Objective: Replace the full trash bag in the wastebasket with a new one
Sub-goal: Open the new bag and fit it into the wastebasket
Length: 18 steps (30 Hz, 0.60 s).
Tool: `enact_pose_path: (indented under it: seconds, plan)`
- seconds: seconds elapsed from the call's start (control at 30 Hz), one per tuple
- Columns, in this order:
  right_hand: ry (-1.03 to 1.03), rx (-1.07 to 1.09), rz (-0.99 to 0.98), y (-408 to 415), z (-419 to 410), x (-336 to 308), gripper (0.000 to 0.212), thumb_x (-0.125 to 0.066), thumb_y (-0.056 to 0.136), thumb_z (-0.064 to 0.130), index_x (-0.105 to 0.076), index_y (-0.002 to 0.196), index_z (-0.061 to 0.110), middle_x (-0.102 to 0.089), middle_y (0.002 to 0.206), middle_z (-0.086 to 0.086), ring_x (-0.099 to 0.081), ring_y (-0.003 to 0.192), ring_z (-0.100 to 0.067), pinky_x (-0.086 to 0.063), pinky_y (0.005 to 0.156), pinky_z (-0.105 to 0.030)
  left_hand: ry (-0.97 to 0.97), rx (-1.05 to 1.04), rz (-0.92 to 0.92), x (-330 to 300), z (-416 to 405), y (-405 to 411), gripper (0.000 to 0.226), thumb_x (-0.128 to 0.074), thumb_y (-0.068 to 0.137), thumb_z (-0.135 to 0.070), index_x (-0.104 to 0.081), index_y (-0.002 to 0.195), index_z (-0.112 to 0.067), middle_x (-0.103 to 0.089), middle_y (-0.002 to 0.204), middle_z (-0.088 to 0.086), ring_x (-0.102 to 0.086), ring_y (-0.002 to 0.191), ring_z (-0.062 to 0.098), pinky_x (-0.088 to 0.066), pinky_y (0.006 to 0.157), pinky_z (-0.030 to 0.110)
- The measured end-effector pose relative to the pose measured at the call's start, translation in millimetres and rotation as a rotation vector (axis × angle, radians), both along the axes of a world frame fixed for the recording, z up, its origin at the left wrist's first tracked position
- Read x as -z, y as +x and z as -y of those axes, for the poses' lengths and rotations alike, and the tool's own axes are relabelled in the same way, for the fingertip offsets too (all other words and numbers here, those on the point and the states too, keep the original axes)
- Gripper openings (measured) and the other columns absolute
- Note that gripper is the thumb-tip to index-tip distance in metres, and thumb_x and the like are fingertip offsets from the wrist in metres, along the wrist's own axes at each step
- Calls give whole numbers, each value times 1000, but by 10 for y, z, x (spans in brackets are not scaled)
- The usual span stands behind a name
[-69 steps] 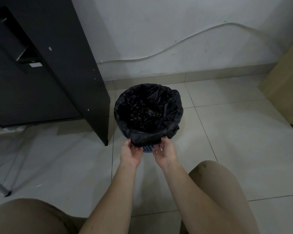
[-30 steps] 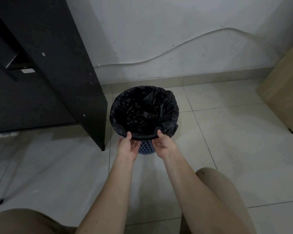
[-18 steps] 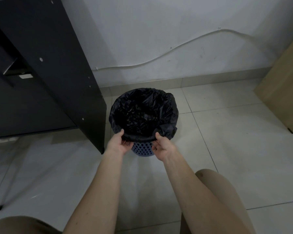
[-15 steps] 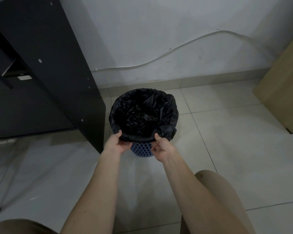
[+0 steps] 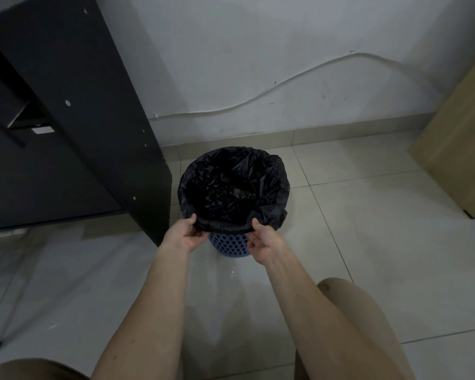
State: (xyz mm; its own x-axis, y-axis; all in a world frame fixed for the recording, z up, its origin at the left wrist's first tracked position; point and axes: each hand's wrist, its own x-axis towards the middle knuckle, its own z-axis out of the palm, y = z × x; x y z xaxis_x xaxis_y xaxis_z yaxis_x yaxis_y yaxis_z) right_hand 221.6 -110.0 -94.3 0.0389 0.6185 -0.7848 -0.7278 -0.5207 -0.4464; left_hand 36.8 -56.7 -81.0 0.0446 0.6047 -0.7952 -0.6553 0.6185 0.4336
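Note:
A blue perforated wastebasket [image 5: 229, 246] stands on the tiled floor near the wall. A black trash bag [image 5: 232, 189] lines it, its edge folded over the rim. My left hand [image 5: 185, 234] pinches the bag's folded edge at the near left of the rim, thumb on top. My right hand [image 5: 263, 239] grips the same edge at the near right. The bag's inside is dark, and its contents cannot be made out.
A black desk panel [image 5: 93, 105] stands close to the basket's left. A light wooden cabinet [image 5: 461, 149] is at the right. A white cable [image 5: 285, 83] runs along the wall. My knees [image 5: 348, 303] are bent low in front.
My hands have spread apart along the near rim of the bag and rolled its folded edge upward, baring more of the blue basket below.

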Motion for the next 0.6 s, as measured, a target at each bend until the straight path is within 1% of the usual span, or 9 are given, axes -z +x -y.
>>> enact_pose_path:
  seconds: [0.07, 0.13, 0.2, 0.23, 0.33, 0.4, 0.47, 0.53, 0.6]
  plan:
    - [-1, -4, 7, -1, -4, 7, 45, -59, 100, 20, -48, 142, 10, -63, 135, -5, -60, 115, -14, -36, 66, -25, 4, 21, -27, -13, -26, -38, 11, -48, 104, -9, -57, 106, -1, -61, 106, 20, -57, 111, 33, -47, 100, 50]
    - [-1, -3, 16, 3, -12, 20, 46, -59, 101, 21, -46, 143, 9, -55, 144, -8, -55, 119, -10, -33, 63, -25, 10, 51, -68, -22, -47, -49, 16, -53, 102, -13, -59, 114, -4, -63, 113, 18, -61, 103, 32, -52, 85, 50]
    - [0, -1, 23, 12, -19, 44, 46, -59, 101, 21, -46, 143, 9, -51, 147, -9, -55, 114, -10, -32, 63, -26, 25, 98, -126, -39, -66, -28, 19, -64, 97, -21, -62, 111, -9, -66, 110, 15, -63, 100, 30, -55, 72, 48]
    - [1, 0, 25, 19, -20, 56, 46, -59, 101, 21, -46, 143, 9, -50, 147, -9, -55, 110, -10, -32, 63, -26, 27, 122, -151, -43, -73, -12, 18, -67, 95, -21, -62, 108, -10, -67, 106, 15, -64, 98, 30, -55, 67, 45]
    - [6, -4, 37, 45, -26, 76, 48, -60, 100, 20, -44, 144, 9, -47, 148, -11, -49, 82, -11, -31, 62, -27, 27, 145, -173, -34, -99, 9, 8, -63, 97, -11, -62, 104, -7, -69, 94, 14, -66, 85, 26, -53, 58, 37]
    - [7, -8, 43, 57, -31, 77, 48, -59, 100, 19, -44, 144, 8, -47, 148, -11, -46, 77, -11, -31, 61, -27, 30, 132, -162, -15, -119, -3, 3, -62, 97, -7, -63, 100, -6, -70, 91, 14, -67, 83, 25, -53, 58, 35]
    - [8, -9, 46, 55, -28, 69, 47, -59, 101, 19, -44, 144, 8, -52, 145, -8, -46, 77, -11, -31, 61, -27, 32, 121, -136, -1, -122, -23, 3, -63, 97, -7, -64, 100, -7, -70, 94, 13, -67, 86, 24, -53, 62, 34]
    - [9, -9, 45, 52, -22, 64, 48, -59, 101, 19, -44, 144, 8, -59, 139, -3, -47, 79, -11, -30, 61, -27, 30, 126, -129, 24, -117, -41, 7, -66, 94, -9, -65, 102, -8, -71, 100, 11, -67, 91, 21, -54, 75, 31]
    - [5, -12, 46, 50, -17, 59, 48, -60, 100, 19, -44, 144, 9, -58, 140, -5, -48, 81, -12, -31, 60, -27, 6, 143, -118, 32, -101, -43, 11, -70, 91, -11, -67, 101, -10, -71, 103, 6, -65, 94, 16, -47, 91, 26]
